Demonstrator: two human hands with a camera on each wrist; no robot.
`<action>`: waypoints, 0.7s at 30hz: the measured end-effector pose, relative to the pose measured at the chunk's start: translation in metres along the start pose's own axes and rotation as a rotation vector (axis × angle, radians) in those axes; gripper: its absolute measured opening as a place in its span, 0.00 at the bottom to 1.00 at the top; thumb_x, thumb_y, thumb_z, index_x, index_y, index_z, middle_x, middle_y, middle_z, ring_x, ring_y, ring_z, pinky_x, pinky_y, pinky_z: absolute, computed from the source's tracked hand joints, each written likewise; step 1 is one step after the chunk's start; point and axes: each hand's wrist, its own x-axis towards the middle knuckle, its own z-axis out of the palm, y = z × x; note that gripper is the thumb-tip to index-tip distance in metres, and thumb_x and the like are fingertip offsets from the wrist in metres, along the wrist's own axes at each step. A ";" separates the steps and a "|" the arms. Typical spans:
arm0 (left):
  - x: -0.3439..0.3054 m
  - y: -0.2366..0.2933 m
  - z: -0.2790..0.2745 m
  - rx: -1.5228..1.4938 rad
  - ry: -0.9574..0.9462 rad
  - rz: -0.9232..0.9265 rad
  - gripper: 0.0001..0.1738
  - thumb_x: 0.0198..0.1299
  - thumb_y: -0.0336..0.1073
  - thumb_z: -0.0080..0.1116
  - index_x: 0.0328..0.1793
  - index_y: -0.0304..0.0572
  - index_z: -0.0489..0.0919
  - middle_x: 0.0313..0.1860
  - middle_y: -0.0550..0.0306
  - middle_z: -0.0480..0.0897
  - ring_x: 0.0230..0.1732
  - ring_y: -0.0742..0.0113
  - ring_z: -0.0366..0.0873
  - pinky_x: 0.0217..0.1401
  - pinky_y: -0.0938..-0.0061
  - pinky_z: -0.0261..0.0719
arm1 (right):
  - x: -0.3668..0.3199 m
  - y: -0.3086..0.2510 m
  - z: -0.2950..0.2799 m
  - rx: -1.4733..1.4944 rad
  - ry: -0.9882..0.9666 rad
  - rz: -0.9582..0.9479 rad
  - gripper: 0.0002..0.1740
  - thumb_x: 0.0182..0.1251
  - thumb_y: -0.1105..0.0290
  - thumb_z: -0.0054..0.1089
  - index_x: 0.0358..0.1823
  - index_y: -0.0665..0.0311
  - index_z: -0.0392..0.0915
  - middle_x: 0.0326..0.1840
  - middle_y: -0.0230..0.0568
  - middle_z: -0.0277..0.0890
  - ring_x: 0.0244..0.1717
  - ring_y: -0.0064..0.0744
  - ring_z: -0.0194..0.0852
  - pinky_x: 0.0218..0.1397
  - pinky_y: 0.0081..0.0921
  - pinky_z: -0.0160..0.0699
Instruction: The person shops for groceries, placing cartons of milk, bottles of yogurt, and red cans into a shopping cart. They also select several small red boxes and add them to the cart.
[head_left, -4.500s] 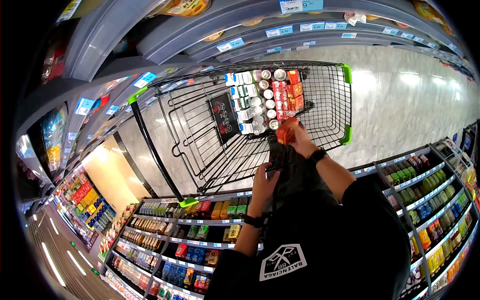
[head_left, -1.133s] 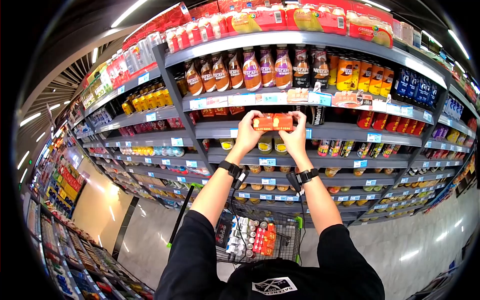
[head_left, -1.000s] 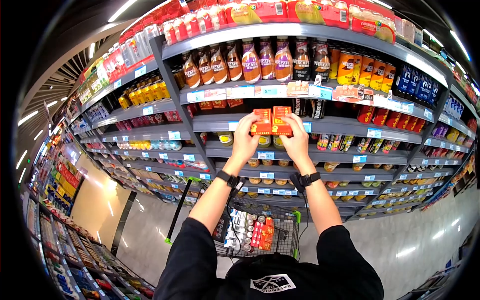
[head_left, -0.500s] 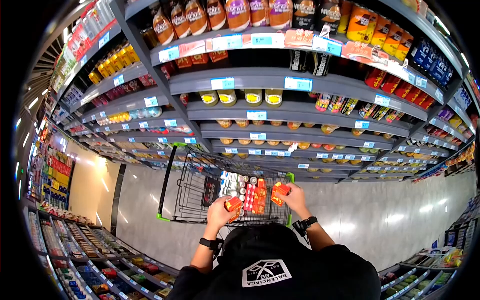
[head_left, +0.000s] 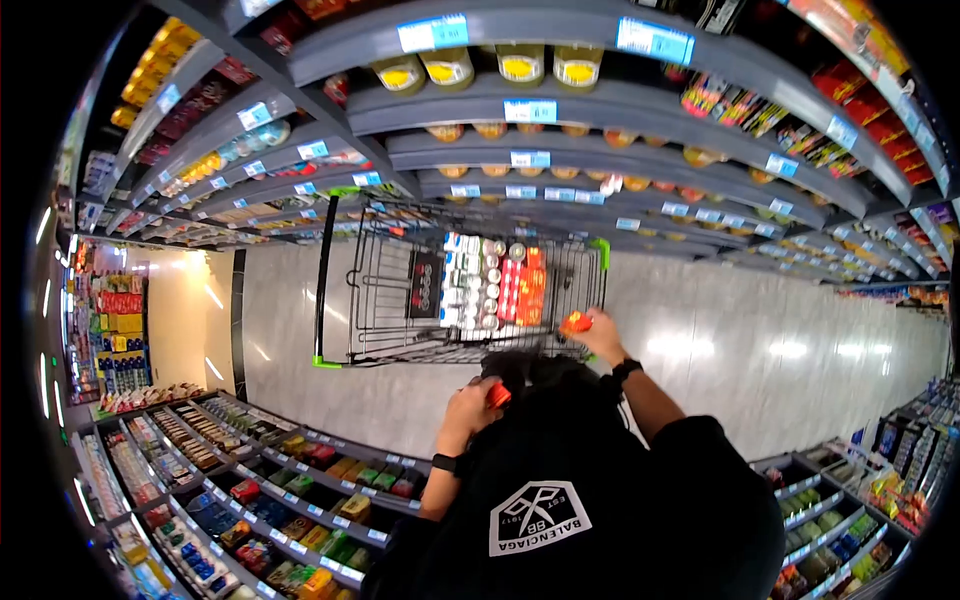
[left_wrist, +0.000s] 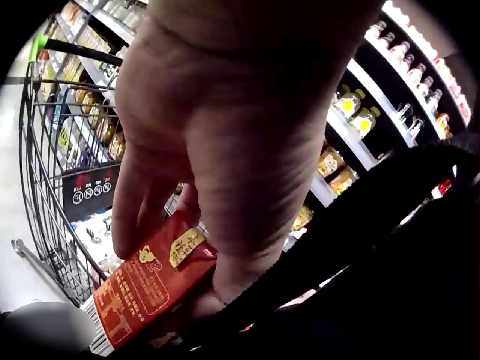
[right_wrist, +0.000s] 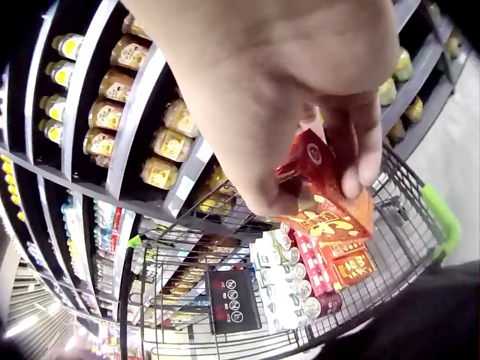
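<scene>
My left hand (head_left: pixel 465 412), close to my body on the near side of the cart, grips a small red carton (head_left: pixel 498 394). Gold print covers its side in the left wrist view, where the thumb and fingers hold its upper end. A second red carton (right_wrist: pixel 319 169) is pinched in my right hand (head_left: pixel 603 340), over the near right corner of the shopping cart (head_left: pixel 322 290). Inside the cart stand rows of white cartons (head_left: pixel 460 280), silver-topped cans (head_left: pixel 491 290), red packs (head_left: pixel 511 290) and orange-red cartons (head_left: pixel 530 285). In the right wrist view, the held carton overlaps these orange-red ones.
Behind the cart rises a shelf (head_left: pixel 440 118) with jars (head_left: pixel 520 65) and price tags. Another shelf of packed drinks (head_left: pixel 300 480) lies behind me on the near side. Grey tiled floor (head_left: pixel 720 300) stretches to the right of the cart.
A second ago both hands held the two red cartons side by side before the shelf. They have come down and apart, the left toward my body, the right to the cart's right end.
</scene>
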 end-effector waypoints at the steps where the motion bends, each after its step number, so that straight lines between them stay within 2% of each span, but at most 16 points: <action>1: -0.001 0.004 -0.001 -0.015 0.005 -0.013 0.40 0.44 0.40 0.79 0.68 0.51 0.77 0.53 0.44 0.85 0.51 0.39 0.85 0.54 0.50 0.84 | 0.000 -0.008 -0.003 0.048 0.029 0.021 0.32 0.49 0.45 0.82 0.35 0.66 0.77 0.35 0.55 0.85 0.39 0.56 0.86 0.43 0.45 0.83; 2: 0.001 0.001 0.002 -0.015 -0.021 -0.019 0.40 0.44 0.40 0.79 0.68 0.51 0.77 0.53 0.44 0.85 0.51 0.39 0.85 0.54 0.50 0.84 | 0.008 0.001 0.007 0.049 0.040 0.087 0.30 0.49 0.48 0.82 0.34 0.67 0.77 0.34 0.55 0.85 0.37 0.55 0.86 0.42 0.44 0.83; 4: 0.002 -0.005 0.012 -0.114 0.028 -0.047 0.37 0.44 0.38 0.79 0.65 0.49 0.77 0.52 0.44 0.85 0.50 0.37 0.84 0.52 0.50 0.85 | 0.030 0.032 0.039 0.095 0.108 0.180 0.25 0.44 0.60 0.80 0.37 0.68 0.77 0.32 0.52 0.85 0.35 0.47 0.87 0.42 0.41 0.85; 6: 0.005 -0.015 0.022 -0.163 0.014 -0.086 0.36 0.44 0.37 0.78 0.63 0.49 0.77 0.51 0.43 0.85 0.49 0.36 0.84 0.51 0.50 0.85 | 0.052 0.055 0.064 0.271 0.095 0.299 0.25 0.46 0.62 0.80 0.38 0.70 0.76 0.32 0.49 0.86 0.32 0.38 0.88 0.37 0.37 0.86; 7: 0.005 -0.021 0.029 -0.207 0.020 -0.121 0.35 0.44 0.37 0.78 0.62 0.49 0.76 0.51 0.43 0.85 0.49 0.35 0.84 0.51 0.49 0.85 | 0.054 0.023 0.048 0.319 0.069 0.419 0.26 0.48 0.63 0.79 0.41 0.72 0.76 0.32 0.48 0.87 0.30 0.35 0.87 0.34 0.33 0.86; 8: 0.006 -0.026 0.036 -0.215 0.010 -0.133 0.35 0.44 0.37 0.78 0.62 0.49 0.76 0.51 0.43 0.85 0.49 0.35 0.84 0.51 0.49 0.85 | 0.069 0.040 0.068 0.305 0.114 0.430 0.27 0.48 0.63 0.79 0.43 0.72 0.76 0.32 0.48 0.87 0.32 0.39 0.89 0.38 0.36 0.88; 10: 0.001 -0.035 0.053 -0.227 0.041 -0.218 0.35 0.45 0.36 0.77 0.61 0.49 0.75 0.50 0.41 0.85 0.48 0.34 0.84 0.50 0.47 0.84 | 0.099 0.069 0.105 0.101 0.243 0.443 0.31 0.45 0.57 0.80 0.42 0.73 0.75 0.32 0.54 0.85 0.29 0.49 0.86 0.34 0.42 0.85; 11: -0.003 -0.041 0.058 -0.259 0.051 -0.206 0.35 0.45 0.37 0.77 0.62 0.50 0.75 0.50 0.40 0.85 0.48 0.34 0.84 0.49 0.46 0.84 | 0.114 0.065 0.112 0.096 0.229 0.446 0.31 0.45 0.57 0.80 0.42 0.73 0.75 0.32 0.54 0.85 0.29 0.49 0.86 0.34 0.42 0.85; 13: -0.014 -0.054 0.080 -0.281 0.047 -0.267 0.35 0.46 0.37 0.77 0.62 0.50 0.75 0.50 0.40 0.85 0.48 0.34 0.84 0.48 0.46 0.84 | 0.148 0.060 0.131 0.022 0.273 0.677 0.28 0.52 0.59 0.81 0.44 0.71 0.77 0.34 0.54 0.87 0.35 0.50 0.88 0.40 0.44 0.88; 16: -0.025 -0.060 0.103 -0.312 0.017 -0.420 0.35 0.46 0.39 0.77 0.62 0.49 0.75 0.52 0.41 0.85 0.49 0.34 0.84 0.48 0.45 0.85 | 0.209 0.101 0.176 0.061 0.264 0.670 0.28 0.54 0.55 0.80 0.43 0.71 0.78 0.36 0.56 0.87 0.37 0.50 0.89 0.38 0.44 0.86; 17: -0.031 -0.061 0.108 -0.324 0.047 -0.418 0.35 0.46 0.39 0.78 0.62 0.49 0.75 0.53 0.41 0.85 0.50 0.34 0.84 0.49 0.46 0.85 | 0.233 0.124 0.202 0.034 0.272 0.708 0.27 0.55 0.53 0.79 0.38 0.71 0.79 0.36 0.55 0.86 0.36 0.46 0.87 0.36 0.43 0.83; 19: -0.040 -0.066 0.119 -0.345 0.041 -0.459 0.36 0.47 0.39 0.78 0.64 0.48 0.75 0.53 0.41 0.84 0.50 0.34 0.84 0.49 0.47 0.85 | 0.259 0.118 0.214 0.067 0.203 0.674 0.26 0.56 0.53 0.78 0.38 0.72 0.81 0.34 0.48 0.86 0.30 0.39 0.81 0.33 0.38 0.79; 20: -0.046 -0.067 0.126 -0.354 0.050 -0.477 0.37 0.47 0.38 0.78 0.65 0.48 0.75 0.53 0.42 0.84 0.49 0.34 0.84 0.50 0.47 0.85 | 0.256 0.107 0.218 0.302 0.252 0.493 0.28 0.55 0.55 0.79 0.49 0.70 0.84 0.37 0.46 0.86 0.31 0.37 0.81 0.33 0.38 0.78; 21: -0.050 -0.070 0.131 -0.358 0.033 -0.495 0.37 0.47 0.38 0.78 0.65 0.48 0.75 0.53 0.42 0.84 0.49 0.34 0.84 0.50 0.47 0.85 | 0.261 0.108 0.228 0.300 0.269 0.437 0.31 0.56 0.56 0.79 0.56 0.69 0.82 0.40 0.46 0.87 0.33 0.37 0.82 0.35 0.38 0.79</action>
